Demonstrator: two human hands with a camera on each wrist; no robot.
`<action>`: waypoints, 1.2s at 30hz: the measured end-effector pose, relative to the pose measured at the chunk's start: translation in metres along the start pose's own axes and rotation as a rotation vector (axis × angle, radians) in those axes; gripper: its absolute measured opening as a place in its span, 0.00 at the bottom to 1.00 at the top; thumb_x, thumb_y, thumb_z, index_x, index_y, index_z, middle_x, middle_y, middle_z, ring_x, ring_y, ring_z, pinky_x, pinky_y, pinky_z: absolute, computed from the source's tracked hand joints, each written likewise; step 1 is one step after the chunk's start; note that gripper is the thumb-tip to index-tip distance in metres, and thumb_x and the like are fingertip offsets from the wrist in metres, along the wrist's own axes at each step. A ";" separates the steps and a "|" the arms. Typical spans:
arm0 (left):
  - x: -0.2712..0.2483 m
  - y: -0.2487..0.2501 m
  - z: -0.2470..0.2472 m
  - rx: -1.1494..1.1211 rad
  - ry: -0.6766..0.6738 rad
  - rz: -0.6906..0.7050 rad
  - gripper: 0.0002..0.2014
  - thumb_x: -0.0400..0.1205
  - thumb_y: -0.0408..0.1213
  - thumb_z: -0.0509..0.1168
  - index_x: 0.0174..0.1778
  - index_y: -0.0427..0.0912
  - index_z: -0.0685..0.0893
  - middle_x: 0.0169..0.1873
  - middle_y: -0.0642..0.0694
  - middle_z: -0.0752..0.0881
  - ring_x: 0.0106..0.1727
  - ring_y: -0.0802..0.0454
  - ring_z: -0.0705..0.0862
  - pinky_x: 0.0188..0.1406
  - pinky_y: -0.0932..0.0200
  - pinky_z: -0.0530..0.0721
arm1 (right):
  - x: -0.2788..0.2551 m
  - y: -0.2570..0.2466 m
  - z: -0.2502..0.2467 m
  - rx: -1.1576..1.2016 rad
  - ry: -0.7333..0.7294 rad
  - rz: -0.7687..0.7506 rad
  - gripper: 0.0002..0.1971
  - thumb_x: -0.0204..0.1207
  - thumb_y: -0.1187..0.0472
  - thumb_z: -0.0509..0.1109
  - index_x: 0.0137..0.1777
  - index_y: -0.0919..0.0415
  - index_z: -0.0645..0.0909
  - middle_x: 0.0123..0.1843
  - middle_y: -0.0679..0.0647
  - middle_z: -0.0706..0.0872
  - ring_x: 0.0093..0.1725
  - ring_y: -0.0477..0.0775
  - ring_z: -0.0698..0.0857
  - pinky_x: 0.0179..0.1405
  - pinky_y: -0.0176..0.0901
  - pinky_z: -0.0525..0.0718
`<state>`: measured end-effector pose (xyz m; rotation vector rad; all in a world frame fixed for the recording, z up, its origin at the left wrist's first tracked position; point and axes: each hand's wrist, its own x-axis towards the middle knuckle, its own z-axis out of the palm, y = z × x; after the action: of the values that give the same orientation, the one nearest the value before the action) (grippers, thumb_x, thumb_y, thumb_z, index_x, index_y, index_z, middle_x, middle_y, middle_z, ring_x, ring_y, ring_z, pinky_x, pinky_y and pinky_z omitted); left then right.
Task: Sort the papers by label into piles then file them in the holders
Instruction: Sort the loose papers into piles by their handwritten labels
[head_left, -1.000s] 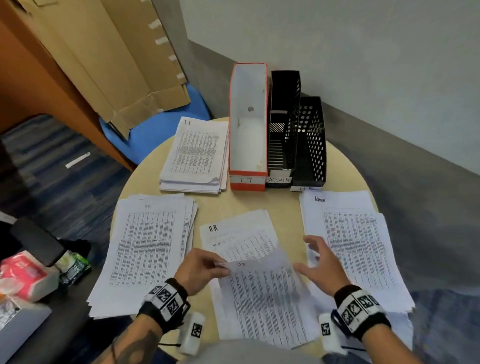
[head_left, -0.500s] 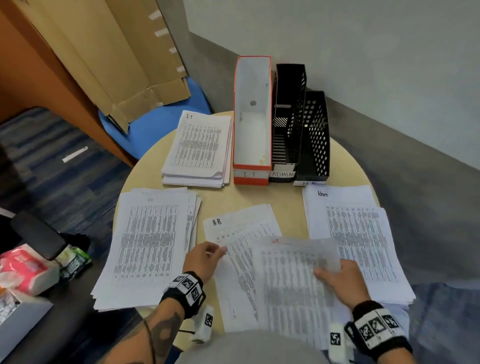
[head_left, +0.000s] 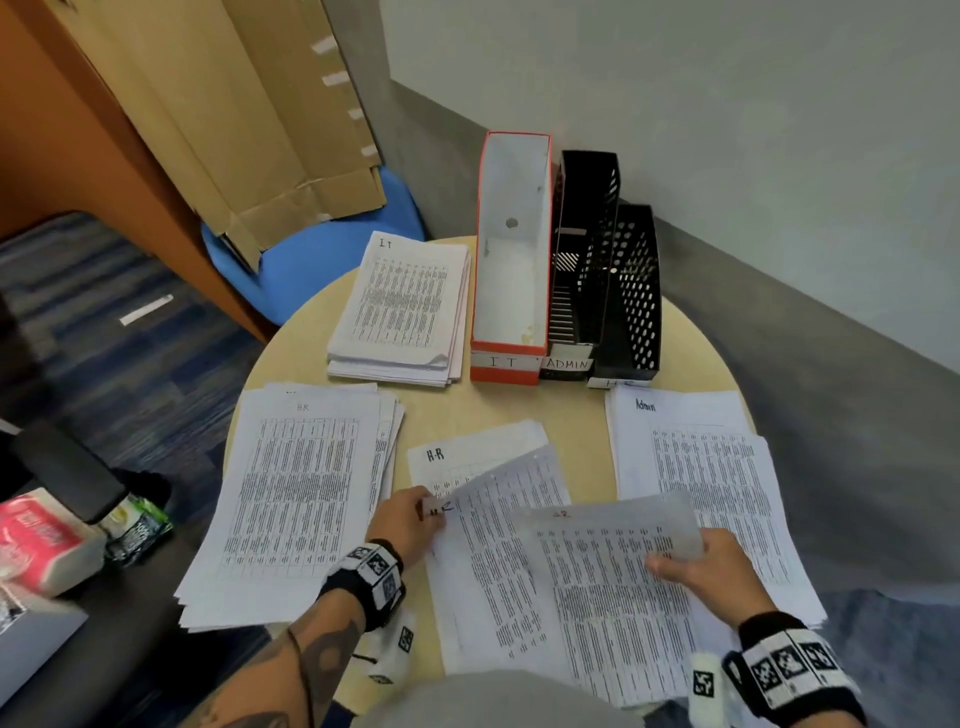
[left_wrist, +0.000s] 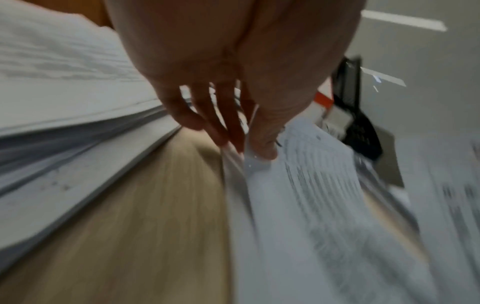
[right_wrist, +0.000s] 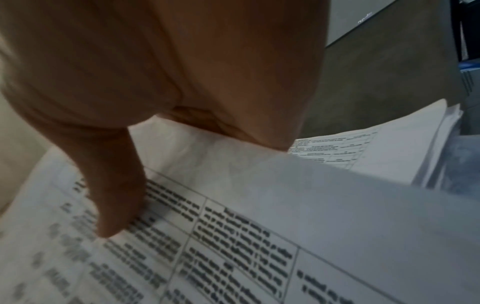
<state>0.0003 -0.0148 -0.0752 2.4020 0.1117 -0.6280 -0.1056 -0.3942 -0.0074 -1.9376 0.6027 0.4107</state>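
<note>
In the head view my left hand (head_left: 423, 514) pinches the top left corner of a red-labelled sheet (head_left: 488, 551) on the unsorted middle pile (head_left: 467, 452). The left wrist view shows the left hand (left_wrist: 246, 150) with thumb and fingertips closed on that paper edge. My right hand (head_left: 675, 558) holds another red-labelled sheet (head_left: 602, 587) lifted off the pile, beside the Admin pile (head_left: 691, 457). In the right wrist view its thumb (right_wrist: 114, 205) presses on top of the sheet (right_wrist: 233, 226); the fingers are hidden underneath.
An HR pile (head_left: 306, 493) lies at the left and an IT pile (head_left: 405, 306) at the back. Behind stand the orange IT holder (head_left: 511, 260), the black ADMIN holder (head_left: 584, 249) and a black mesh holder (head_left: 634, 291). The round table (head_left: 519, 405) stops near a blue chair (head_left: 311, 260).
My right hand took the top sheet from the left hand and drew it right, lifted. The left hand let go and now pinches the corner of the sheet beneath.
</note>
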 end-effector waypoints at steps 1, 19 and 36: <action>0.000 -0.002 -0.003 -0.093 -0.031 0.022 0.07 0.81 0.42 0.76 0.51 0.45 0.89 0.45 0.52 0.92 0.48 0.53 0.90 0.58 0.46 0.90 | 0.001 -0.003 0.002 0.012 -0.024 -0.001 0.08 0.70 0.65 0.83 0.48 0.64 0.90 0.44 0.55 0.94 0.44 0.53 0.94 0.41 0.43 0.90; 0.007 0.013 -0.008 -0.012 0.116 -0.034 0.32 0.72 0.57 0.82 0.69 0.48 0.84 0.63 0.50 0.86 0.62 0.51 0.86 0.65 0.51 0.85 | 0.007 -0.025 0.007 0.224 0.225 -0.083 0.31 0.66 0.72 0.85 0.67 0.58 0.78 0.57 0.52 0.90 0.55 0.53 0.90 0.60 0.55 0.86; 0.045 0.027 -0.039 0.424 0.212 0.112 0.15 0.85 0.44 0.69 0.67 0.49 0.85 0.67 0.51 0.85 0.69 0.47 0.78 0.66 0.47 0.82 | 0.004 -0.045 0.003 0.049 0.027 -0.182 0.13 0.65 0.74 0.85 0.45 0.59 0.90 0.40 0.52 0.95 0.40 0.51 0.94 0.38 0.40 0.90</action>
<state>0.0620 -0.0161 -0.0539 2.8565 -0.0749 -0.3701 -0.0767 -0.3762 0.0219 -1.9346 0.4452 0.2534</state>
